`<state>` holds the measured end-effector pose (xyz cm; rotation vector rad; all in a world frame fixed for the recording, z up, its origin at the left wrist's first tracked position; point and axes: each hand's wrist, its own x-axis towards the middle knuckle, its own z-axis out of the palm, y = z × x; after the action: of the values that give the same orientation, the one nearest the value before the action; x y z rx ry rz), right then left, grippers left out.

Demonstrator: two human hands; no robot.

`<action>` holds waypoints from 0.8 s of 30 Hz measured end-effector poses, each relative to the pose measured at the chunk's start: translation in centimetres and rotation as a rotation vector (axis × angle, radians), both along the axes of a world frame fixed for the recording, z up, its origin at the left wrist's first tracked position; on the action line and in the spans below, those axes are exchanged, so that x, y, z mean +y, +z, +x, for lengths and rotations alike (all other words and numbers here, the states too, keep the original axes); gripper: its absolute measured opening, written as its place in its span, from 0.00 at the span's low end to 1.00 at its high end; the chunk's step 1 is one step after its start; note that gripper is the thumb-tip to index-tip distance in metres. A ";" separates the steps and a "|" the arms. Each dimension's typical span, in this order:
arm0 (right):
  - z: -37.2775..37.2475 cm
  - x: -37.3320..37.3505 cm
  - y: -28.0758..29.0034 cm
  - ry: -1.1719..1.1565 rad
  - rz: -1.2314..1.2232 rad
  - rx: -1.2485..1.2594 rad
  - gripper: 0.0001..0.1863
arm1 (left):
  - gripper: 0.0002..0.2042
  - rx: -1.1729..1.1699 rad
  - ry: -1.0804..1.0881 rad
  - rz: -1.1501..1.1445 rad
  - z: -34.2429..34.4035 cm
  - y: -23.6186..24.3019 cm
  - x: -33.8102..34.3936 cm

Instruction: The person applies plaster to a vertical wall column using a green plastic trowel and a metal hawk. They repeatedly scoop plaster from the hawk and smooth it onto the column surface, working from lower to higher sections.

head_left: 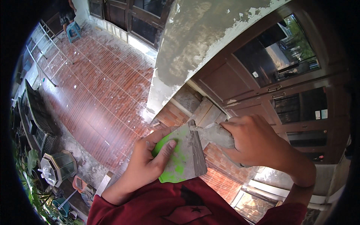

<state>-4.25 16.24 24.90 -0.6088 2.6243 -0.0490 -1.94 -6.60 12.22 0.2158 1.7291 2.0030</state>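
Observation:
My left hand [153, 157] grips a green plastic spreader board [175, 165] smeared with grey paste, thumb across its face and fingers round the left edge. A thicker grey layer covers the board's right side. My right hand [251, 140] is closed on a paste-caked grey scraper [215, 133], whose narrow end meets the board's upper right corner. Its handle is mostly hidden under the paste and my fingers.
A patchy plastered wall [195, 33] rises ahead, brown doors [240, 90] at right. On the tiled floor [93, 93], a metal ladder [48, 48] and blue stool [73, 32] are beside another person's legs [65, 18]. Planters, a lamp [60, 168] and buckets line the left edge.

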 end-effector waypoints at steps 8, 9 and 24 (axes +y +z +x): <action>-0.1 -1.0 0.1 0.022 0.028 -0.014 0.15 | 0.13 0.025 0.070 0.016 0.0 0.0 -0.3; -0.1 -1.0 0.2 0.020 0.022 -0.024 0.14 | 0.14 0.022 0.065 0.013 -0.1 0.0 -0.3; 0.4 -1.7 0.0 0.014 0.057 -0.099 0.14 | 0.13 0.040 0.225 0.048 -0.7 -0.8 -0.9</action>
<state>-3.87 14.57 24.87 -0.5904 2.5164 -0.0007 -2.63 -7.53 11.41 0.0795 1.7995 2.2154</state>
